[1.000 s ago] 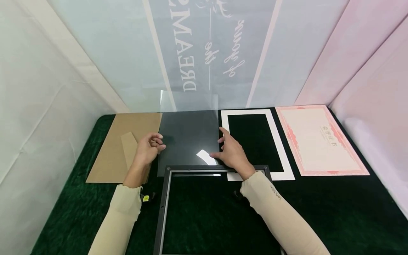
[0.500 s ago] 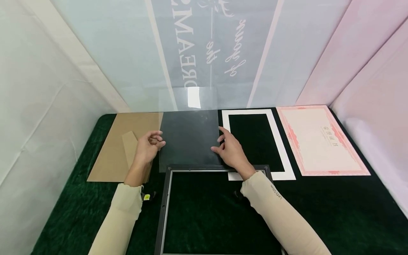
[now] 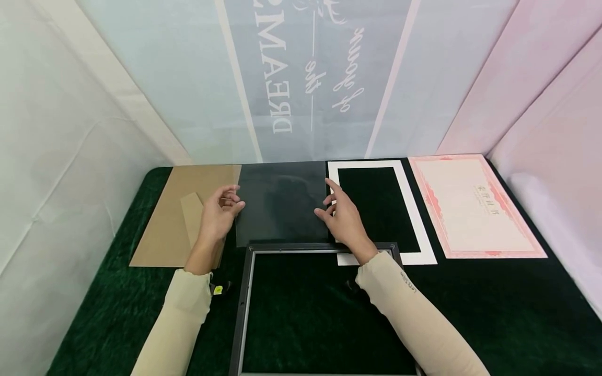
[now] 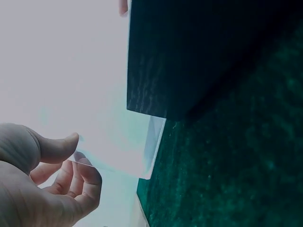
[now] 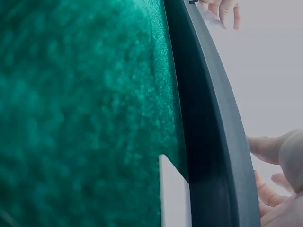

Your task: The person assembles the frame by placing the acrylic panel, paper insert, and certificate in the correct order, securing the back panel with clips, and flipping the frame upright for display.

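Note:
A clear transparent sheet (image 3: 282,203), greyish over the green cloth, spans between my two hands behind the dark picture frame (image 3: 242,313). My left hand (image 3: 218,216) pinches its left edge; in the left wrist view the thumb of this hand (image 4: 52,179) lies above the edge with the fingers curled below. On the opposite edge my right hand (image 3: 345,219) holds the sheet between thumb and fingers. The right wrist view shows this hand (image 5: 284,175) partly, beyond the frame's rail (image 5: 215,94). Whether the sheet touches the cloth cannot be told.
Brown backing board (image 3: 164,214) with a flap lies left. A white mat (image 3: 408,193) lies right of the sheet, its near edge partly under the frame and my arm. Further right is a pink-bordered certificate (image 3: 465,209). A printed backdrop (image 3: 188,78) stands behind the green-covered table (image 3: 470,313).
The sheet's near edge has moved away from me, off the frame. Its far part no longer shows against the backdrop, and the bright glare is gone. Both hands keep hold and shift slightly.

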A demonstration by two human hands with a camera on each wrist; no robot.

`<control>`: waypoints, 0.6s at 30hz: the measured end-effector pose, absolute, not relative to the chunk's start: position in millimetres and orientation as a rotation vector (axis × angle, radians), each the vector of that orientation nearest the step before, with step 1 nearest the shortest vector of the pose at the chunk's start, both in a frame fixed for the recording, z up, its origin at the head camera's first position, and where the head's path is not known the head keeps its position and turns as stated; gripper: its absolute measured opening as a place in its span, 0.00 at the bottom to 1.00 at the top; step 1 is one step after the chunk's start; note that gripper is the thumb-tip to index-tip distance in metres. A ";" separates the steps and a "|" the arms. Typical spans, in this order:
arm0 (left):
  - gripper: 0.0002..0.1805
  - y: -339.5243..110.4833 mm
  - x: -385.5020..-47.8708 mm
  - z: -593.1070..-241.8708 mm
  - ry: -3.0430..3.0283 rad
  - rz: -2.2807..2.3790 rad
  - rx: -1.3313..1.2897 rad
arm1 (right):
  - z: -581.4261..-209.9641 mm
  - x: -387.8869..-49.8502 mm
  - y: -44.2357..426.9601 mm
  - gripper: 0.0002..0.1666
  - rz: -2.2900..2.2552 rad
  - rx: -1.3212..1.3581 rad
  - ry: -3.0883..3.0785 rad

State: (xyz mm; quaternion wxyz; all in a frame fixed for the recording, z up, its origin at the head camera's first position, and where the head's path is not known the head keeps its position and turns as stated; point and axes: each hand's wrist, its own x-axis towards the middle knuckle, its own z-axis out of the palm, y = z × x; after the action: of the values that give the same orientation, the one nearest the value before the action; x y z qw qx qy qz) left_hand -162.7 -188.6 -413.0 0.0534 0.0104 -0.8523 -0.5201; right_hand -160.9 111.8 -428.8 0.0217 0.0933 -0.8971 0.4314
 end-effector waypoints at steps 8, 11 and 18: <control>0.22 -187.2 -161.9 -410.3 -2.560 -1.587 0.029 | -427.9 -159.8 111.1 0.46 1.352 0.282 -2.709; 0.22 -188.0 -161.0 -407.4 -2.562 -1.594 0.035 | -425.5 -159.2 110.8 0.46 1.350 0.294 -2.699; 0.23 -191.2 -158.4 -399.5 -2.545 -1.629 0.038 | -414.9 -159.9 109.9 0.45 1.374 0.338 -2.695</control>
State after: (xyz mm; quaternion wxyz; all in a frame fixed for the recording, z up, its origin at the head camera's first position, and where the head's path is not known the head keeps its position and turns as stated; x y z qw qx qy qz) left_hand -158.4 -191.2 -399.5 0.0599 0.0125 -0.8406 -0.5382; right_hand -159.9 109.9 -414.9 0.0491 0.1109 -0.8844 0.4508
